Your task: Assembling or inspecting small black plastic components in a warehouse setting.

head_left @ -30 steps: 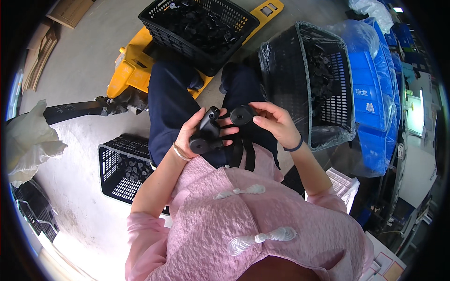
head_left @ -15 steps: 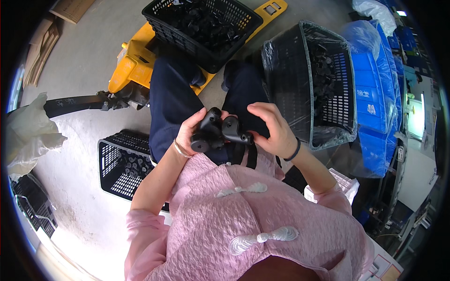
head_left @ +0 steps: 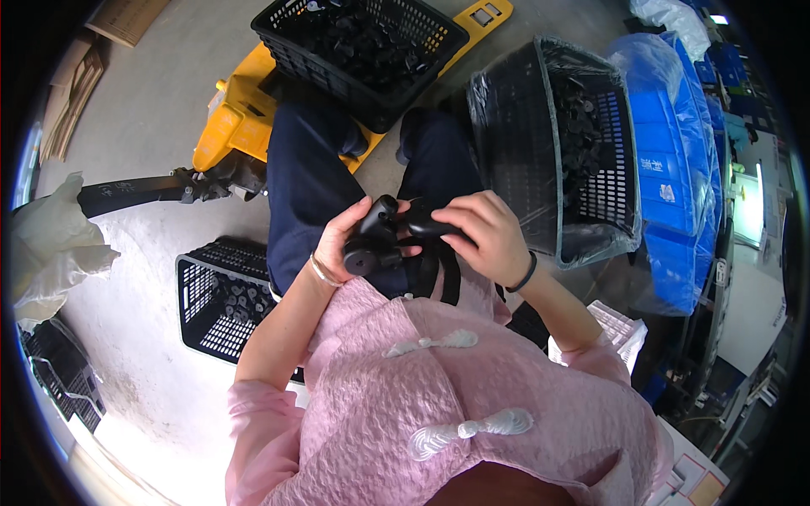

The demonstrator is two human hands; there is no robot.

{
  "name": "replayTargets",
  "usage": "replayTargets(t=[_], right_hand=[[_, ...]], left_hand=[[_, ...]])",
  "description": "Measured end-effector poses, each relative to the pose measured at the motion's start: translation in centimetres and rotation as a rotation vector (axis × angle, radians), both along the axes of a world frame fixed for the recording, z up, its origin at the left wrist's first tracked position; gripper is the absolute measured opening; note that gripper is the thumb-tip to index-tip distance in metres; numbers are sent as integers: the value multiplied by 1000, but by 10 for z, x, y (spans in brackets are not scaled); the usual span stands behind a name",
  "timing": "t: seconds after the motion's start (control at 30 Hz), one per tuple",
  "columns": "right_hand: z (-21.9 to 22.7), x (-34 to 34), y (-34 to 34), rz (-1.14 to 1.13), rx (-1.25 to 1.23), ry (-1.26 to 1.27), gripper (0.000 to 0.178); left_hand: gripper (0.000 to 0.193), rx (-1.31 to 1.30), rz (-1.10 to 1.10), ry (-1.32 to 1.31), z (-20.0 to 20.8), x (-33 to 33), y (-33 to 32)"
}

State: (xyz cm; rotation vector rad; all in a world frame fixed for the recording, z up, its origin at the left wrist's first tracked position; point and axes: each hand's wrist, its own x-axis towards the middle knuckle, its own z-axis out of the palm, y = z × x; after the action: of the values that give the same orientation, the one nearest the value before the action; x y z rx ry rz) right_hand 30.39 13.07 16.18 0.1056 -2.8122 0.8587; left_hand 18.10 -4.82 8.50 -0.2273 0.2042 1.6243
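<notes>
In the head view, the left hand [head_left: 336, 246] curls around black parts [head_left: 376, 221] above the lap; the right hand [head_left: 491, 238], fingers closed, pinches another black part [head_left: 432, 223] just beside them. Legs [head_left: 308, 169] lie between the hands and a far black crate [head_left: 333, 78] on a yellow pallet jack [head_left: 229, 131]. Right stand a plastic-wrapped crate [head_left: 515, 143] and blue bins [head_left: 665, 173]; left, a smaller crate [head_left: 222, 335]. Grey floor [head_left: 152, 278] extends left, cardboard [head_left: 72, 105] far left.
</notes>
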Motion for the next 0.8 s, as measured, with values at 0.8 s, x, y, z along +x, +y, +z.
replayTargets(t=[0.8], right_hand=[[-35,31,40,-390,-2316,-339,45]], left_hand=[[50,47,-24,-27,-5,-1,0]])
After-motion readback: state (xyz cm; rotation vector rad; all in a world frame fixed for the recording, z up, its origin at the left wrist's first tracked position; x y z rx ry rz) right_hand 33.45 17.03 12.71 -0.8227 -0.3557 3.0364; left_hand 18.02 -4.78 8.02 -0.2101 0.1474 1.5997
